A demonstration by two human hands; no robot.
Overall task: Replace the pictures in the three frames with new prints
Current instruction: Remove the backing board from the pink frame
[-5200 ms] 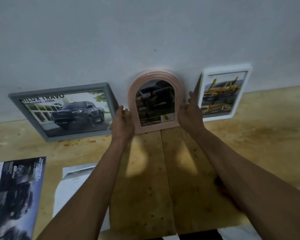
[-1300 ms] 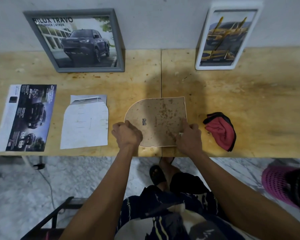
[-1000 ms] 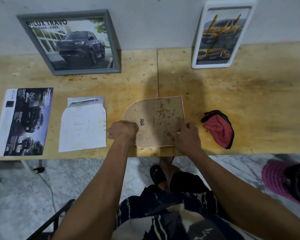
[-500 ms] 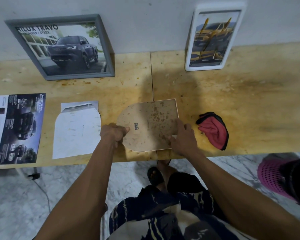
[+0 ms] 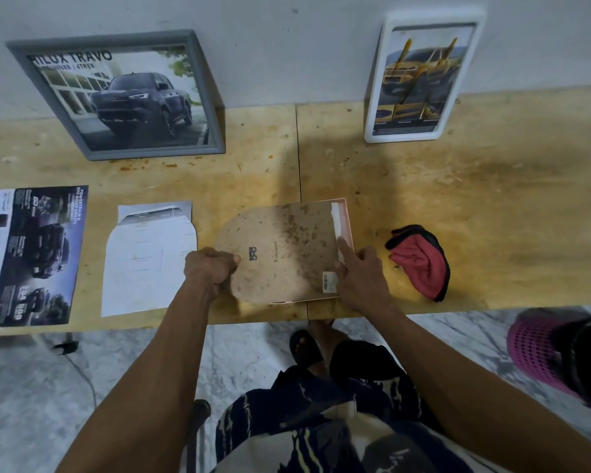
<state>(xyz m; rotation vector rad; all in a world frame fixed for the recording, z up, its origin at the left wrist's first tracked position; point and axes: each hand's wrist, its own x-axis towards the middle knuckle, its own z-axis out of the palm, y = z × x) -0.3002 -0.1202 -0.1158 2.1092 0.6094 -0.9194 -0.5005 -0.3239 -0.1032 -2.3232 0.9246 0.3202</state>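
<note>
Clearly "HILUX TRAVO" on gray frame (image 5: pixel 116 93)

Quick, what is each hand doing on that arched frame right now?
Left hand: closed in a fist on the curved edge of the backing board.
Right hand: open, forefinger pressing the pink frame at its straight end.

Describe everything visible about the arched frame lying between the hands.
The pink arch-topped frame lies face down near the front edge of the wooden table, arch pointing left. Its brown, stained fibreboard backing carries a small metal hanger and a barcode sticker. The backing looks shifted left, exposing a pale strip by the pink rim. The left hand grips the arched end; the right hand presses the straight end.
</note>
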